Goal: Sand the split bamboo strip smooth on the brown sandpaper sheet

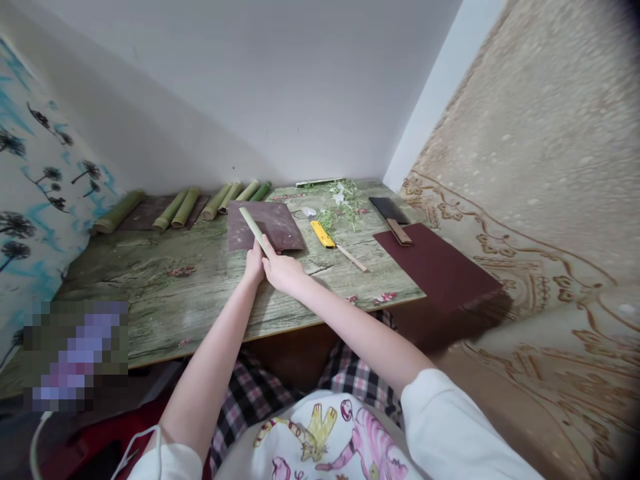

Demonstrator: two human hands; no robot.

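Observation:
A pale green length of bamboo (pixel 253 223) slants up and away from me over a dusty brown sheet (pixel 287 229) that looks like sandpaper. My right hand (pixel 283 270) is closed around its near end, with a finger stretched along it. Right beside it, my left hand (pixel 255 264) grips the same end from the left and below; the two hands touch, and some of their fingers are hidden. The sheet's front edge is lifted a little off the table near the hands.
A yellow utility knife (pixel 323 234) and a thin stick (pixel 353 259) lie right of the sheet, before green shavings (pixel 345 207). Farther right are a wooden-handled cleaver (pixel 389 212) and a dark red sheet (pixel 435 263). Bamboo tubes (pixel 186 207) line the table's (pixel 150 287) back left.

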